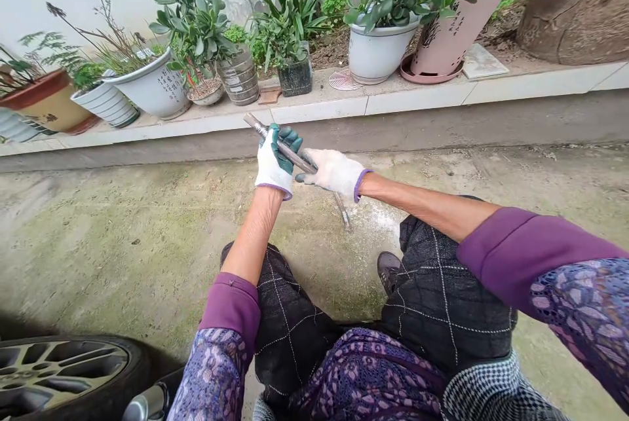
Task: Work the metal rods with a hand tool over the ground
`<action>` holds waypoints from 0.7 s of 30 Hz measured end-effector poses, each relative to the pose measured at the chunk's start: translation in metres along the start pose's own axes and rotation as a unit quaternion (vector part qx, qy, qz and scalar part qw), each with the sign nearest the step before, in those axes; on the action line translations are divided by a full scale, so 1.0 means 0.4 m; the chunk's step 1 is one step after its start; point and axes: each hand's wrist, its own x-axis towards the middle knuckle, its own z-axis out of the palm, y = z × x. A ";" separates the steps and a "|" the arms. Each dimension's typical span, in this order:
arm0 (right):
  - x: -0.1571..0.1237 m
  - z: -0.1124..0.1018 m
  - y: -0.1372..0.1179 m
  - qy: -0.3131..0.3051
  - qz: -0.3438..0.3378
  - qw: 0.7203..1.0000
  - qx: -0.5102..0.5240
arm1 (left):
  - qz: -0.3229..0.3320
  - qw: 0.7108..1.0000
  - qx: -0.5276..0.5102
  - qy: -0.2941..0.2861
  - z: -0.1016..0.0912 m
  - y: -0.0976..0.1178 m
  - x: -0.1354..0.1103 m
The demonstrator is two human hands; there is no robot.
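A grey metal rod (254, 124) slants across in front of me, with what looks like thread near its upper end. My left hand (274, 162), in a white glove with a green coated palm, is closed around its middle part. At the lower end, my right hand (333, 171) grips the same rod, in a matching glove with a purple cuff. The right fingertips are partly hidden behind the rod and glove. Below the right hand, a second metal rod (343, 213) points down towards the concrete floor; its upper end is hidden.
Potted plants, among them a white pot (381, 54) and a pink pot (439, 41), line a tiled ledge (314, 110) ahead. A car wheel (63, 372) is at lower left. White powder (386, 219) lies on the floor near my shoe (388, 269).
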 end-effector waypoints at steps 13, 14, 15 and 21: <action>-0.049 -0.128 -0.004 -0.024 0.124 0.937 0.326 | 0.074 0.997 0.029 -0.014 -0.078 0.051 -0.052; -0.060 -0.132 -0.005 -0.052 0.134 0.913 0.381 | 0.084 0.995 0.052 -0.015 -0.084 0.055 -0.057; -0.068 -0.135 -0.004 -0.071 0.134 0.894 0.421 | 0.095 0.993 0.076 -0.012 -0.089 0.059 -0.061; -0.089 -0.157 0.033 -0.160 0.110 0.819 0.539 | 0.156 0.971 0.183 0.005 -0.093 0.082 -0.075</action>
